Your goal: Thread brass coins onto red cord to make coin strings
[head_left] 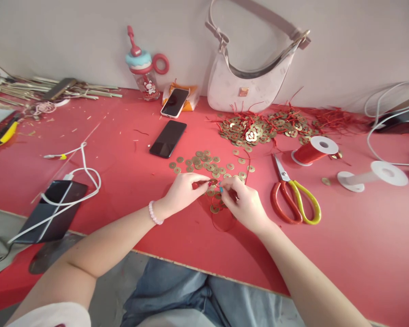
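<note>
Between thumb and finger, my left hand [184, 190] pinches a brass coin with a hole [213, 181]. My right hand [241, 200] is closed in a pinch close beside it, on a thin red cord [247, 163] that loops over the table near the fingers. Loose brass coins [199, 159] lie scattered just beyond and beneath both hands. A pink bead bracelet [153, 213] circles my left wrist. To the right of my right hand rest scissors [296, 200] with one red and one yellow handle, blades slightly apart.
Corded coins form a heap [248, 129] before a pale handbag [248, 86]. Right stand a spool of red cord [310, 152] and a bare white spool [371, 177]. Two phones, a cup [145, 72] and a cabled black device [54, 209] lie left; a yellow cutter [5, 131] is farther left.
</note>
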Demonstrator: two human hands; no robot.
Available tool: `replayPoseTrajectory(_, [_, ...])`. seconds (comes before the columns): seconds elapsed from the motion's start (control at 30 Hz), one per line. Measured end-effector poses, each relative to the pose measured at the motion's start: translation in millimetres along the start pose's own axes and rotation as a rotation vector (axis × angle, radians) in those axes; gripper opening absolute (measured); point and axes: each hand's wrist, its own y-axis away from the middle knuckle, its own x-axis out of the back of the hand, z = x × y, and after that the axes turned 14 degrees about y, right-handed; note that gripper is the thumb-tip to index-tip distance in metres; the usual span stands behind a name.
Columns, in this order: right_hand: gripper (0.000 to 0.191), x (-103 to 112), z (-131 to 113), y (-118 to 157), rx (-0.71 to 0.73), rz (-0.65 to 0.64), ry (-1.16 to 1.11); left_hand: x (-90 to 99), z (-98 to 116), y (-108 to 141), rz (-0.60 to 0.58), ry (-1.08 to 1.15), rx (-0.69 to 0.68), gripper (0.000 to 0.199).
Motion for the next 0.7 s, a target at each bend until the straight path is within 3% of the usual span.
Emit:
replayPoseTrajectory(0.57, [0.012,-3.8,3.0,-0.1,0.044,0.087,-0.007,-0.7,-0.9,0.6,0.003,-0.017,-0.084,0.014])
replayPoseTrajectory(0.7, [0.014,-3.9,2.7,-1.1,-0.013,0.054,-0.043,-1.2,-3.0,1.7,0.012,-0.016,-0.101,0.013])
